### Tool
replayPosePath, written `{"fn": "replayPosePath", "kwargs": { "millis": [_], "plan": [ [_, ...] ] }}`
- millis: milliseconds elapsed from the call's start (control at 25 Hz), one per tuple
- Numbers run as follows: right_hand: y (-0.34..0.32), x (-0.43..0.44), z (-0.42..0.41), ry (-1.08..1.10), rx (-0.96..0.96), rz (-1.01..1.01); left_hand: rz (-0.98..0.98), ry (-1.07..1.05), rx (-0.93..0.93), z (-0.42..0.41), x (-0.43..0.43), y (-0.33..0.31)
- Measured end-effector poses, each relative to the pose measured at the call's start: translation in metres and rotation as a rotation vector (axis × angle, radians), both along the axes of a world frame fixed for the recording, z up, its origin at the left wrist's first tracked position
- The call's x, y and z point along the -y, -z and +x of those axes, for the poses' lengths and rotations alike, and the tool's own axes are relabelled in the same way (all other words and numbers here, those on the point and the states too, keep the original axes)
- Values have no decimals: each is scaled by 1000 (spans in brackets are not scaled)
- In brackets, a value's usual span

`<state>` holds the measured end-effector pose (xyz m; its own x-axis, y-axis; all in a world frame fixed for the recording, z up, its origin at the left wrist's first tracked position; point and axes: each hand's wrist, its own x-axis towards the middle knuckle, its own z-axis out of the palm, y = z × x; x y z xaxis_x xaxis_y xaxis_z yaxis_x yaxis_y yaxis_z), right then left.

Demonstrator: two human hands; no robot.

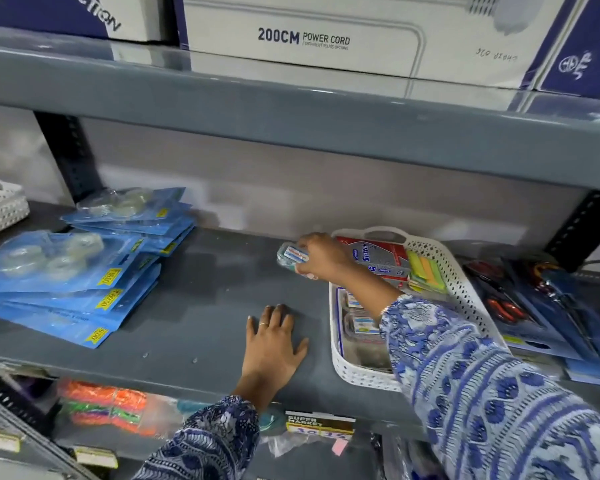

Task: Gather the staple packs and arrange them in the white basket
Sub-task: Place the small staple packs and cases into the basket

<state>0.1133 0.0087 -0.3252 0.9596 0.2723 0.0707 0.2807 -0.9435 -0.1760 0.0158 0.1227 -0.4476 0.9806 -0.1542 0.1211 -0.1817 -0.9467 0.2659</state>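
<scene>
My right hand (321, 256) is closed on a clear-wrapped staple pack (290, 257), held just above the grey shelf to the left of the white basket (461, 289). Inside the basket lie more staple packs (359, 322) at the near end, a red and silver box (378, 259) at the far end and coloured sticky notes (426, 271). My right sleeve hides part of the basket. My left hand (274, 341) rests flat on the shelf with its fingers spread and nothing in it.
Blue tape packs (77, 271) lie stacked on the shelf's left. Another white basket (0, 206) sits at the far left. Scissor packs (541, 303) lie right of the basket. Boxes stand on the upper shelf (291, 112). Bare shelf surface (205, 292) lies between the stacks.
</scene>
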Motion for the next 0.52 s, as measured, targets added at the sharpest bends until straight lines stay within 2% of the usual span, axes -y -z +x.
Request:
{"fn": "replayPosePath", "kwargs": {
  "millis": [80,160,360,520],
  "plan": [
    [-17,24,-19,3,-2,82,-14,7,11,0,0,1],
    [-27,54,-47,11,-85,140,-22,7,8,1,-1,2],
    [-9,107,-110,-1,-328,-21,-30,7,18,1,-2,3],
    [15,114,-121,-8,-341,-67,-28,1,19,0,-1,1]
  ]
}}
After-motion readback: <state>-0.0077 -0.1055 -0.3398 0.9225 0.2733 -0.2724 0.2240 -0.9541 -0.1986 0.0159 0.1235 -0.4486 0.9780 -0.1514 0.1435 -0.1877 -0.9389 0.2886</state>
